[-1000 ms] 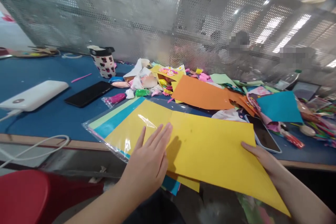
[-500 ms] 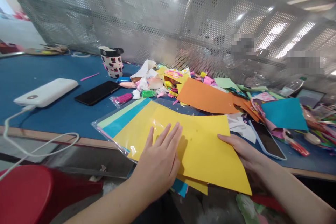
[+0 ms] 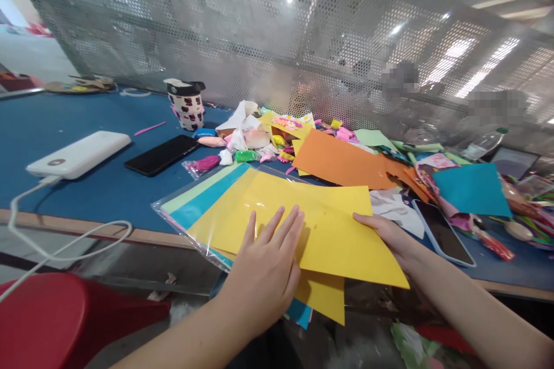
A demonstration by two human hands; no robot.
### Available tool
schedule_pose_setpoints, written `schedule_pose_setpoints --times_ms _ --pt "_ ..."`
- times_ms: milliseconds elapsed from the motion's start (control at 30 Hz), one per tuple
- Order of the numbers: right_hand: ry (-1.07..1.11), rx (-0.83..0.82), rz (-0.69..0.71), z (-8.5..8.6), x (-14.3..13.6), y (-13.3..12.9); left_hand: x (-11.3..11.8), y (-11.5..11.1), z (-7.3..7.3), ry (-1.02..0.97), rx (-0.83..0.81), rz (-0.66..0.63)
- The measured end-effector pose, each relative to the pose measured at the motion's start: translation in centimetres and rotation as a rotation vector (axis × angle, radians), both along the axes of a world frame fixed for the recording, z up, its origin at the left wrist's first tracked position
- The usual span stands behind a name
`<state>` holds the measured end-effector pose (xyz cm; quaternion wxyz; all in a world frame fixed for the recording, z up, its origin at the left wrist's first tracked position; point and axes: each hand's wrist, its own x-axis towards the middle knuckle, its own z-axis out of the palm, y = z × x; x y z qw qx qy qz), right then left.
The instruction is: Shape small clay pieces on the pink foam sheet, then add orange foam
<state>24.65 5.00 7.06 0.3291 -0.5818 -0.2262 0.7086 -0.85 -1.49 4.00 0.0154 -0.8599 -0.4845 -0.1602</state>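
Observation:
My right hand [image 3: 392, 236] pinches the right edge of a yellow paper sheet [image 3: 341, 242], thumb on top and fingers hidden underneath. That sheet lies partly inside a clear plastic sleeve [image 3: 173, 216] at the table's front edge. My left hand [image 3: 268, 265] rests flat on the sleeve and sheet, fingers stretched out and apart. Green and blue sheets [image 3: 208, 202] show through the sleeve on the left. Below the top sheet, another yellow sheet [image 3: 324, 294] and a blue corner stick out past the table edge.
A black phone [image 3: 162, 154], a white power bank [image 3: 80, 153] with its cable and a patterned cup [image 3: 189, 106] stand left. Behind lie clay packets and orange paper [image 3: 341, 158]. Another phone [image 3: 444, 233] is right. A red stool [image 3: 43, 317] stands lower left.
My right hand has moved slightly left and up with the yellow sheet, whose lower right corner has risen. More of the yellow sheet beneath shows. My left hand stays nearly in place.

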Motion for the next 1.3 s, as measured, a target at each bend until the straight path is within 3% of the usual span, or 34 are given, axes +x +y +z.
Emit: schedule_pose_setpoints --times_ms 267,433,600,800,867,967,1067,1167,1300 --pt "0.085 0.02 -0.016 -0.4 -2.3 -1.7 0.4 0.0 -0.1 -0.029 0.05 -0.014" --pt "0.211 0.053 0.044 -1.4 -3.9 -2.4 0.5 0.0 -0.1 -0.068 0.043 -0.006" --pt "0.259 0.101 0.104 -1.9 -6.4 -1.8 0.6 0.1 0.2 -0.062 0.019 -0.014" --pt "0.217 0.177 0.126 -1.4 -9.0 -0.4 0.9 0.4 0.3 -0.068 -0.031 -0.026" --pt "0.19 0.222 0.177 -1.4 -8.1 -0.5 0.2 0.2 0.1 -0.081 -0.031 -0.098" --pt "0.024 0.399 0.301 -2.0 -4.6 -1.1 -2.1 -0.1 -0.7 -0.063 -0.015 -0.352" --pt "-0.475 0.711 0.373 -3.4 0.3 -1.4 -5.2 -0.2 -2.3 0.047 0.065 -0.499" --pt "-1.017 0.999 0.583 -4.7 4.1 -0.9 -7.6 0.1 -4.2 0.144 0.196 -0.371" --pt "-1.151 1.156 0.947 -5.7 5.9 0.0 -8.4 0.7 -4.9 0.134 0.244 -0.247"
